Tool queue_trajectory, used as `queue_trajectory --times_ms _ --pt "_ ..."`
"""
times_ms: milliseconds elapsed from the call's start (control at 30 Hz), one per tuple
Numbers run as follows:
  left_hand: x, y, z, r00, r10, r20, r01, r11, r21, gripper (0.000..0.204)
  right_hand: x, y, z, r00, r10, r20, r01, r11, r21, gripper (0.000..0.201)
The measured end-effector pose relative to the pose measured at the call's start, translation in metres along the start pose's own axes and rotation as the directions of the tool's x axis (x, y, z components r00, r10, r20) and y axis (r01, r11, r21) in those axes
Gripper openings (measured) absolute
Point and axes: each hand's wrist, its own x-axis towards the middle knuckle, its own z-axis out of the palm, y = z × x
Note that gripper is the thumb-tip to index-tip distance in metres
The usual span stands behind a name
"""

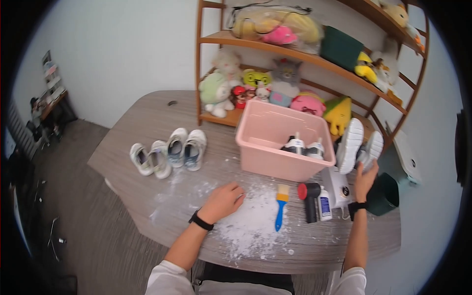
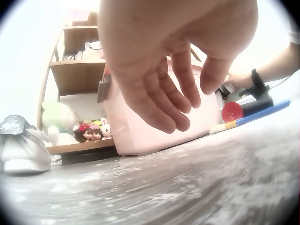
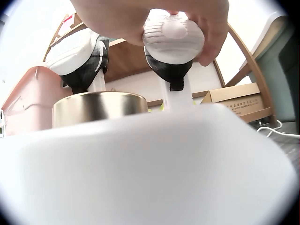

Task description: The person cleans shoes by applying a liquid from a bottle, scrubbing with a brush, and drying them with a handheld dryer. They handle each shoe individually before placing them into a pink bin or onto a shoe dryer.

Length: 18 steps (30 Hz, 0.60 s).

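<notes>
"And the hands?"

"The left hand (image 1: 222, 201) hung low over the desk (image 1: 118, 130), fingers loosely bent, holding nothing, beside white powder (image 1: 246, 226) and a brush (image 1: 280, 209). The right hand (image 1: 365, 182), right of centre, gripped the end of a shoe (image 1: 373, 146), fingers curled round its pale sole!"

"Why there?"

"That shoe sat sole outward over a post of the white device (image 1: 337, 187), its partner (image 1: 351, 145) on another post alongside. The posts seemed to bear them, so the hand probably just steadied one end."

"Containers?"

"Centre of the frame, the pink bin (image 1: 275, 164): two dark-and-white shoes (image 1: 295, 145) inside, near its right end! Lower right, a green bin (image 1: 384, 196), contents too dark to tell. Upper right, a green box (image 1: 341, 47) on the shelf, inside hidden."

"Left side?"

"Two pale pairs of shoes (image 1: 186, 149), side by side, soles down on the desk."
</notes>
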Motion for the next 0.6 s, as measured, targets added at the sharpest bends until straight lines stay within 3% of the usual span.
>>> queue_trajectory --times_ms 300,500,533,600 --pt "0.003 -0.021 -0.013 0.985 -0.113 -0.134 0.111 0.994 -0.019 0.009 -0.004 -0.001 -0.016 0.997 -0.037 0.073 0.034 0.999 0.031 0.063" --pt "0.005 -0.031 -0.018 0.943 -0.2 -0.265 0.2 0.979 -0.028 0.01 -0.007 0.002 -0.039 0.99 -0.019 0.141 0.019 1.0 -0.001 0.048" --pt "0.005 -0.037 -0.019 0.922 -0.188 -0.337 0.199 0.98 -0.004 0.014 -0.01 0.001 -0.039 0.994 -0.09 0.058 0.089 0.996 0.024 0.04" --pt "0.005 -0.045 -0.022 0.898 -0.174 -0.405 0.2 0.979 0.024 0.018 -0.017 -0.008 -0.051 0.994 -0.096 0.046 0.092 0.993 0.08 0.037"
